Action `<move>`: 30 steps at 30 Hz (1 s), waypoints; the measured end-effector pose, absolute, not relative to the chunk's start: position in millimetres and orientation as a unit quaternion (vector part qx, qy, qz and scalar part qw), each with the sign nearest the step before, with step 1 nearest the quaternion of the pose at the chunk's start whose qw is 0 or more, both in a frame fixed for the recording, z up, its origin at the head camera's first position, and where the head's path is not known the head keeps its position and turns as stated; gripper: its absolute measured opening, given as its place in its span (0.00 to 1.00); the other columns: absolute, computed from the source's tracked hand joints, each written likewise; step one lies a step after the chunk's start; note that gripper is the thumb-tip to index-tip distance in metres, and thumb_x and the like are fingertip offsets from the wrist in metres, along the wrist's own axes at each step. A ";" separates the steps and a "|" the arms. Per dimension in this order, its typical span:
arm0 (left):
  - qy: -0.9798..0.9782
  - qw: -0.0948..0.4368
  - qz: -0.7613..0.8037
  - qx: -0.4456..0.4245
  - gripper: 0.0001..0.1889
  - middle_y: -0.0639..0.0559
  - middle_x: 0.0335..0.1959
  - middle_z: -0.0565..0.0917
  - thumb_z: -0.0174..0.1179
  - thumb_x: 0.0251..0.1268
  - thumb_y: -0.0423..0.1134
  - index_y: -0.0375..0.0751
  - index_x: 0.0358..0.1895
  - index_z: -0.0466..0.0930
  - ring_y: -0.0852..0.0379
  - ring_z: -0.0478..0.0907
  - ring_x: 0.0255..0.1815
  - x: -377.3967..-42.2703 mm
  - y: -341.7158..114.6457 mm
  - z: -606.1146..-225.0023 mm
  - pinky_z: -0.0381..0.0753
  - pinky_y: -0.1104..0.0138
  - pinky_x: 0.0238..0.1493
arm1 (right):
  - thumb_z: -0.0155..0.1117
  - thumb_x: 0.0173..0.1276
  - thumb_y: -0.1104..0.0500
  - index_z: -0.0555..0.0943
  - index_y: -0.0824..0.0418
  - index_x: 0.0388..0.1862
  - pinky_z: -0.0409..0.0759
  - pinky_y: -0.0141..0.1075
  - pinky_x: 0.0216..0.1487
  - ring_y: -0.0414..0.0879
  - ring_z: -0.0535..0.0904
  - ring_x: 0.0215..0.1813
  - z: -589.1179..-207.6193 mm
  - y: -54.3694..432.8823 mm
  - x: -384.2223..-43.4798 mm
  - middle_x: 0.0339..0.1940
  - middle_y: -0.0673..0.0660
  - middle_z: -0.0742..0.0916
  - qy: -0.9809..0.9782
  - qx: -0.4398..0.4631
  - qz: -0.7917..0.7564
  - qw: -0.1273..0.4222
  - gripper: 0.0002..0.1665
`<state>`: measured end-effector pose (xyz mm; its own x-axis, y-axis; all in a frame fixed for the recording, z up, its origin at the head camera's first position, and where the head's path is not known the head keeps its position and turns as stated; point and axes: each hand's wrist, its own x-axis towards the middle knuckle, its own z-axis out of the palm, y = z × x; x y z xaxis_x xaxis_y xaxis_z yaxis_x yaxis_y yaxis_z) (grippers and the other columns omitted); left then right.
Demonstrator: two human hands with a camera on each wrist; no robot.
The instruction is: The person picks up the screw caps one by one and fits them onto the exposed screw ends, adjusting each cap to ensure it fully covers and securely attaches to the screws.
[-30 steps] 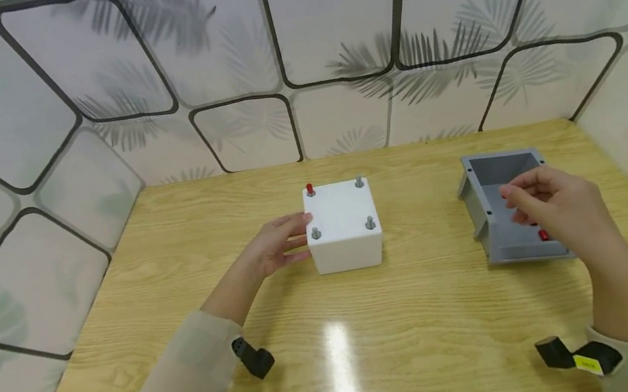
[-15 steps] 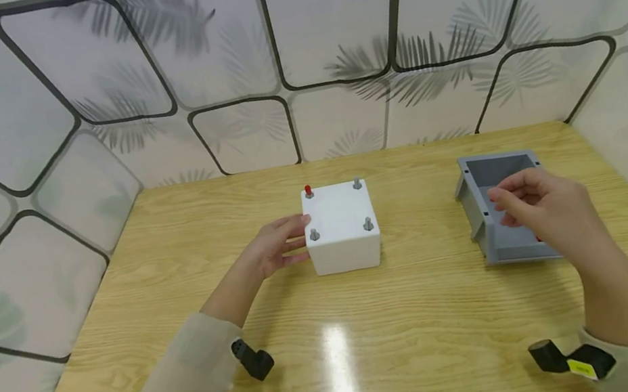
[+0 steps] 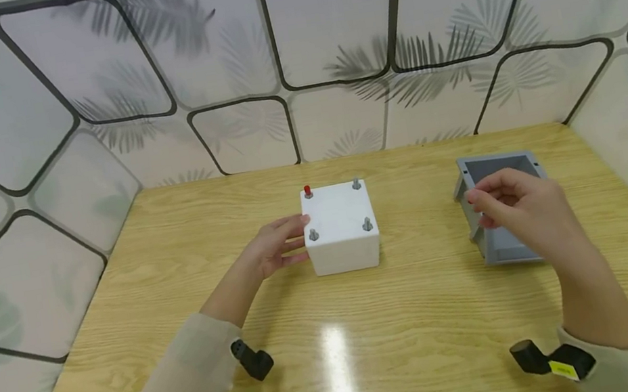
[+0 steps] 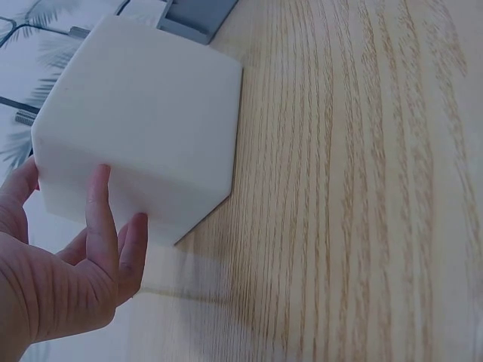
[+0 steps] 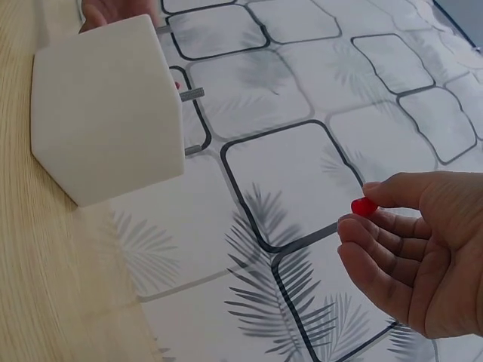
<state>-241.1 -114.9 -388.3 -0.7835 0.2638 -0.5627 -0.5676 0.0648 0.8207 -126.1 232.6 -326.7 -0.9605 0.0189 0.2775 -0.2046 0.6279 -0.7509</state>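
A white block (image 3: 344,253) stands on the table with metal bolts at its top corners. A red cap (image 3: 307,190) covers the far-left bolt, while the bolt at the front right (image 3: 367,223) shows bare metal. My left hand (image 3: 279,246) touches the block's left side with extended fingertips, the thumb at its top edge; the left wrist view shows the fingers (image 4: 98,219) against the white face. My right hand (image 3: 528,210) is raised in front of the grey bin (image 3: 514,254), pinching a small red cap (image 5: 364,206) between thumb and index finger.
The grey bin sits at the right of the wooden table (image 3: 424,343), its inside partly hidden by my right hand. Patterned fabric (image 3: 338,34) with leaf prints rises behind and beside the table. A black wrist camera (image 3: 251,360) sits on the left sleeve.
My right hand has moved left, from over the grey bin's interior to its left rim, still pinching the red cap. The left hand and the block stay put.
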 end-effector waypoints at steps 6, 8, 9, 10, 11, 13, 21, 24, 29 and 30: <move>0.662 0.308 0.673 -0.118 0.31 0.46 0.63 0.71 0.59 0.64 0.49 0.46 0.68 0.64 0.47 0.70 0.63 -241.7 -114.3 -387.2 0.75 0.55 0.60 | 0.62 0.67 0.54 0.79 0.63 0.40 0.82 0.27 0.28 0.37 0.82 0.25 -321.2 222.2 -129.8 0.28 0.43 0.85 -0.887 0.056 0.442 0.122 0.12; 0.663 0.309 0.672 -0.117 0.31 0.46 0.63 0.72 0.59 0.64 0.49 0.46 0.68 0.64 0.48 0.70 0.63 -242.1 -114.1 -386.9 0.75 0.56 0.60 | 0.61 0.68 0.54 0.79 0.63 0.40 0.82 0.27 0.28 0.37 0.82 0.26 -319.8 218.7 -130.7 0.29 0.46 0.85 -0.887 0.058 0.442 0.118 0.13; 0.663 0.309 0.672 -0.118 0.31 0.46 0.63 0.72 0.60 0.64 0.49 0.46 0.68 0.64 0.48 0.70 0.63 -242.3 -113.8 -386.6 0.75 0.56 0.59 | 0.61 0.68 0.54 0.79 0.63 0.40 0.82 0.27 0.28 0.37 0.82 0.26 -319.3 217.1 -131.2 0.29 0.47 0.85 -0.888 0.060 0.441 0.116 0.12; 0.663 0.310 0.671 -0.117 0.31 0.46 0.63 0.72 0.59 0.64 0.49 0.46 0.68 0.64 0.48 0.70 0.63 -242.4 -113.8 -386.4 0.75 0.56 0.59 | 0.61 0.68 0.54 0.79 0.63 0.40 0.82 0.27 0.28 0.37 0.82 0.26 -318.8 215.6 -131.5 0.29 0.48 0.85 -0.888 0.063 0.441 0.115 0.12; 0.663 0.310 0.671 -0.117 0.31 0.46 0.63 0.72 0.59 0.64 0.49 0.46 0.68 0.64 0.48 0.70 0.63 -242.6 -113.8 -386.2 0.75 0.56 0.59 | 0.61 0.68 0.54 0.79 0.62 0.40 0.82 0.27 0.28 0.37 0.82 0.26 -318.3 213.9 -132.1 0.29 0.48 0.85 -0.888 0.065 0.441 0.113 0.12; 0.663 0.311 0.671 -0.117 0.30 0.46 0.63 0.72 0.59 0.64 0.49 0.46 0.68 0.64 0.48 0.70 0.63 -242.8 -113.8 -385.9 0.75 0.56 0.59 | 0.60 0.68 0.53 0.79 0.62 0.40 0.82 0.27 0.28 0.37 0.82 0.26 -317.6 210.8 -133.6 0.29 0.48 0.85 -0.888 0.072 0.439 0.111 0.12; 0.662 0.312 0.671 -0.119 0.32 0.45 0.64 0.71 0.59 0.64 0.49 0.45 0.69 0.62 0.47 0.70 0.64 -243.0 -114.4 -383.8 0.76 0.56 0.59 | 0.61 0.68 0.52 0.80 0.60 0.40 0.82 0.27 0.29 0.37 0.82 0.26 -318.2 198.7 -140.0 0.30 0.54 0.85 -0.892 0.087 0.431 0.104 0.12; 0.662 0.311 0.671 -0.124 0.32 0.45 0.64 0.71 0.60 0.64 0.49 0.46 0.69 0.63 0.47 0.70 0.63 -243.2 -114.2 -383.3 0.76 0.56 0.59 | 0.62 0.67 0.53 0.80 0.60 0.39 0.81 0.27 0.28 0.37 0.82 0.25 -318.1 193.2 -141.7 0.30 0.55 0.86 -0.893 0.092 0.428 0.105 0.11; 0.661 0.312 0.671 -0.130 0.32 0.46 0.63 0.72 0.60 0.63 0.50 0.46 0.69 0.63 0.48 0.71 0.63 -244.6 -114.1 -383.6 0.76 0.56 0.59 | 0.63 0.67 0.55 0.80 0.61 0.38 0.82 0.28 0.29 0.38 0.82 0.25 -316.6 184.7 -144.0 0.30 0.56 0.86 -0.890 0.101 0.434 0.100 0.10; 0.660 0.312 0.671 -0.130 0.32 0.46 0.63 0.72 0.60 0.63 0.49 0.46 0.69 0.63 0.48 0.71 0.63 -244.9 -114.2 -383.6 0.76 0.56 0.59 | 0.63 0.67 0.55 0.80 0.61 0.38 0.82 0.28 0.29 0.38 0.82 0.25 -316.2 183.1 -144.5 0.30 0.56 0.85 -0.889 0.103 0.435 0.096 0.09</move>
<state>-244.9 -114.2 -383.6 -0.7718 0.2474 -0.5857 -0.5895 0.0668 0.8050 -144.5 183.1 -316.2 -0.9604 -0.0988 0.2605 -0.2663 0.5997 -0.7546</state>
